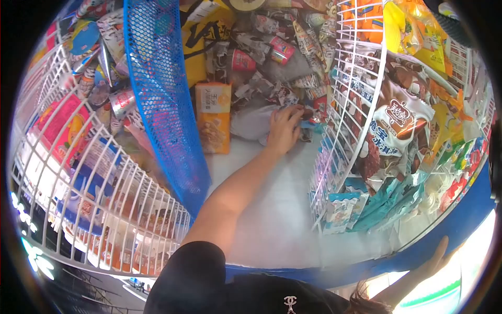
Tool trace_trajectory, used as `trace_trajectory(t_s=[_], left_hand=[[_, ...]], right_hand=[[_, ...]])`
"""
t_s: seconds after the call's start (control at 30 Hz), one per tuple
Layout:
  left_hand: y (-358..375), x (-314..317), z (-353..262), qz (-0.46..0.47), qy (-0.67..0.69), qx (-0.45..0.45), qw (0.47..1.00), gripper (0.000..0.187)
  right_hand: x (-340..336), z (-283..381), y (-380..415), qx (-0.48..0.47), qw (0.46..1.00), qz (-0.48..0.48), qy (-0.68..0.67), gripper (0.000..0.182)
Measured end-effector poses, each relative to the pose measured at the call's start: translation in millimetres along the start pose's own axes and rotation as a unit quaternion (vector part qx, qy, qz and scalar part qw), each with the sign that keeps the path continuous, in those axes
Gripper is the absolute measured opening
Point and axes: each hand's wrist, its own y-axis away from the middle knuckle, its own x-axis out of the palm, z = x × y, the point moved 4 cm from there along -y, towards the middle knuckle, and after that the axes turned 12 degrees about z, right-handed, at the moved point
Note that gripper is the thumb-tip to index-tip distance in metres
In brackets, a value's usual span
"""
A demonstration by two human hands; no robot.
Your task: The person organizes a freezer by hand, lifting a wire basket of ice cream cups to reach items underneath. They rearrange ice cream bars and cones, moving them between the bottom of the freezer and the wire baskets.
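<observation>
My left hand (285, 127) reaches down into a chest freezer, over a pile of wrapped ice creams. Its fingers are curled at small dark and bluish wrapped packages (309, 125); what is between the fingers is hidden. Just left of the hand lies a pale grey-white bag (252, 122), and beyond that stands an orange ice cream box (214, 118). Pink-labelled cups (282, 49) and wrapped cones (305, 42) lie farther back. Out at the freezer's blue outer edge is my right hand (435, 260), fingers apart, with nothing seen in it.
A blue mesh divider (159, 99) rises left of my forearm. White wire baskets (361, 131) stand on both sides, the right one holding a large brown-and-white ice cream bag (400, 123) and teal packets (384, 206). The white freezer floor (266, 209) shows beneath my arm.
</observation>
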Motion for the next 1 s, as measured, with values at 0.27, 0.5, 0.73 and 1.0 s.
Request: trace_trajectory(t_s=[0.27,0.5,0.73,1.0], left_hand=[[-57,-59,127,-0.083,-0.073,-0.284,0.952,0.084],[-45,-86,115,-0.061,-0.002,-0.18,0.982,0.057],[-10,-184,-62,-0.305,0.38,-0.049,0.872,0.062],[0,-192,-257,-0.161,0.363,0.106,0.912,0.066]], right_hand=[[1,-10,-1,-0.035,0.995,0.054,-0.07,0.066],[11,32,-13,-0.226,0.968,0.105,0.042,0.059],[3,41,-12,-0.232,0.967,0.069,0.082,0.059],[34,100,32,-0.272,0.932,0.214,-0.107,0.046]])
